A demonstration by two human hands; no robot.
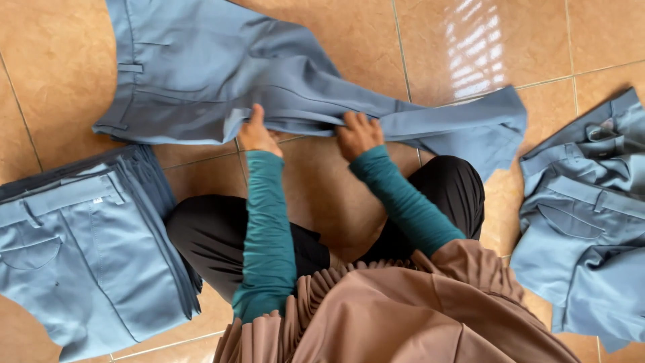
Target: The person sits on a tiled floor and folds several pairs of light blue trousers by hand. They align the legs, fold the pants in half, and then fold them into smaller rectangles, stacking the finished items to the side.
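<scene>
Two hands pressing on one pair of blue trousers (269, 74) lying spread on the tiled floor (60, 60), left hand (257, 134) and right hand (358, 134) gripping its edge, a folded stack (80, 249) sitting left, one loose pile (591, 222) sitting right.

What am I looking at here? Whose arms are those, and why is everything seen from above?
A person wears a camera on the head, so this one picture looks down at that person's own arms in teal sleeves. The person sits on a tiled floor. The left hand and the right hand both press on a pair of blue-grey trousers spread out in front. A neat stack of folded trousers lies at the left, and a loose pile of trousers lies at the right.
</scene>
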